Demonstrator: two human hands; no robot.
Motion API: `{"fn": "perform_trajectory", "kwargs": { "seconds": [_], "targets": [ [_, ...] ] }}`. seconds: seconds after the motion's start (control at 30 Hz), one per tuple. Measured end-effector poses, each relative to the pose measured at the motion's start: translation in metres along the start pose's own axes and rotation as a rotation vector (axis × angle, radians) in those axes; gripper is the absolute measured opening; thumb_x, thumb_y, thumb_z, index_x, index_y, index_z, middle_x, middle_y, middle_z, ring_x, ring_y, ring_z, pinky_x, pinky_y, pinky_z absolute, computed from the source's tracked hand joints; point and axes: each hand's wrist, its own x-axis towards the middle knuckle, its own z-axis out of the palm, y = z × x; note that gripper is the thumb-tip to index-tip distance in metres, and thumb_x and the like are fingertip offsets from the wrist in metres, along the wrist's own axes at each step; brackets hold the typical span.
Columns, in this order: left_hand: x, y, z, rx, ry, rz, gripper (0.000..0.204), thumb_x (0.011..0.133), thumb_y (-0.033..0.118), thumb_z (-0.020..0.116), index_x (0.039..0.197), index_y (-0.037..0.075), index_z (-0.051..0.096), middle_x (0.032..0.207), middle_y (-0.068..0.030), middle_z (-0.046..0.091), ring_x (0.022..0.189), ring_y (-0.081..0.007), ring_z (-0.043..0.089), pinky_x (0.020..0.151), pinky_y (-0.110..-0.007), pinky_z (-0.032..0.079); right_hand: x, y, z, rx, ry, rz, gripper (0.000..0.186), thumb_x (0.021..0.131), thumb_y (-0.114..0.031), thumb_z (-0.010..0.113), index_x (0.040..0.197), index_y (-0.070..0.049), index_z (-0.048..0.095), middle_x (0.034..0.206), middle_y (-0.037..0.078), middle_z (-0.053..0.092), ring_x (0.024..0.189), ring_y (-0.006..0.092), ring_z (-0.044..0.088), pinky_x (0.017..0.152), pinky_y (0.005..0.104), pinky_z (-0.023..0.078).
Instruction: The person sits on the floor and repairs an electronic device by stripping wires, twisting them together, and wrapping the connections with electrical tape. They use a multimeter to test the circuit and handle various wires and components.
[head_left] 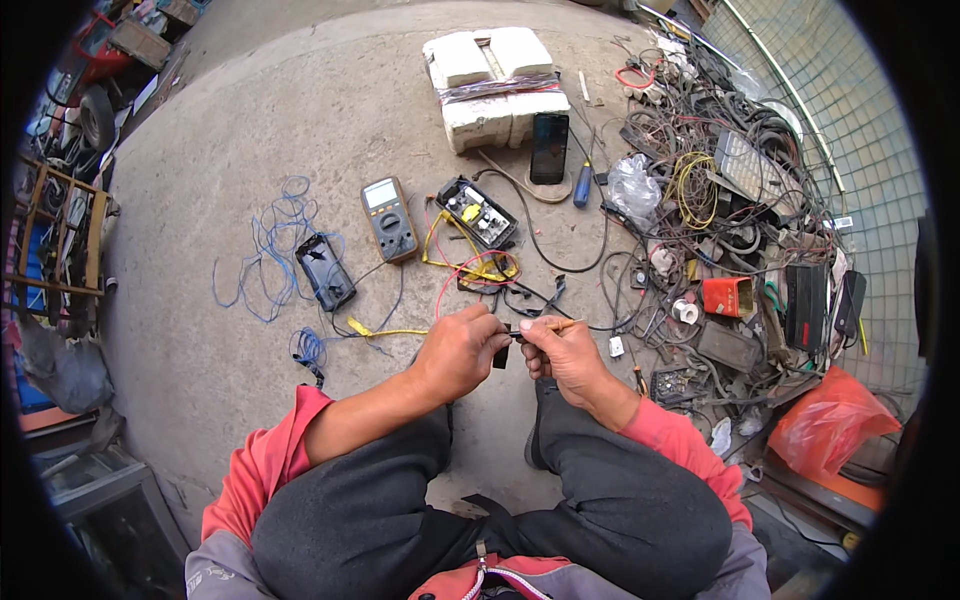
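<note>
Wire end (508,334) pinched between both hands, up over the knees and just short of the mess on the concrete; small dark piece, maybe a connector or bit of tape, hanging right under the pinch, too tiny to call. Left hand (458,352) clenched around the wire from the left, thumb and forefinger doing the clamping, probably to keep the end steady. Right hand (566,358) closed on a thin yellowish stick (560,325), could be a probe or a bared lead, tip aimed straight at the pinch; held like a pen for fine work, by the look of it.

Further out: yellow wires (395,332) trailing left from the hands; red wire (470,270) looping up toward an open circuit board (477,213); yellow multimeter (388,218) just beside it, face up, parked within easy reach; black opened casing (325,271) sitting on a tangle of blue wire (270,250). Smartphone (549,147) lying flat against white foam blocks (495,85), blue-handled screwdriver (582,185) next to it. Big heap of cables and scrap parts (730,210) on the right, red plastic bag (830,420) at its near edge; everything fanned round the seat so nothing needs a stretch.
</note>
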Motion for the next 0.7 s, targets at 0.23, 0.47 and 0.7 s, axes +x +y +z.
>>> {"fn": "perform_trajectory", "kwargs": {
  "seconds": [0.23,0.47,0.7],
  "targets": [
    [0.006,0.005,0.001,0.031,0.037,0.068,0.009,0.08,0.005,0.073,0.086,0.002,0.067,0.079,-0.0124,0.059,0.07,-0.034,0.062,0.06,-0.042,0.049,0.003,0.004,-0.011,0.09,-0.045,-0.075,0.017,0.089,-0.019,0.073,0.082,-0.005,0.066,0.07,0.002,0.063,0.056,0.0083,0.055,0.051,0.0229,0.045],
    [0.009,0.006,0.002,0.052,0.048,0.085,0.01,0.08,0.009,0.073,0.086,0.002,0.067,0.079,-0.0121,0.058,0.07,-0.0352,0.062,0.059,-0.045,0.049,0.005,0.004,-0.014,0.139,-0.064,-0.102,0.015,0.088,-0.016,0.074,0.087,-0.003,0.066,0.072,0.003,0.064,0.057,0.0087,0.056,0.052,0.022,0.045],
    [0.012,0.01,0.001,0.088,0.002,0.071,0.009,0.078,0.002,0.073,0.086,0.0,0.068,0.077,-0.0136,0.061,0.069,-0.0343,0.062,0.06,-0.041,0.049,0.005,0.001,-0.016,0.148,-0.084,-0.121,0.016,0.086,-0.016,0.074,0.088,-0.002,0.065,0.072,0.004,0.064,0.057,0.0089,0.056,0.052,0.0215,0.044]
  ]
}}
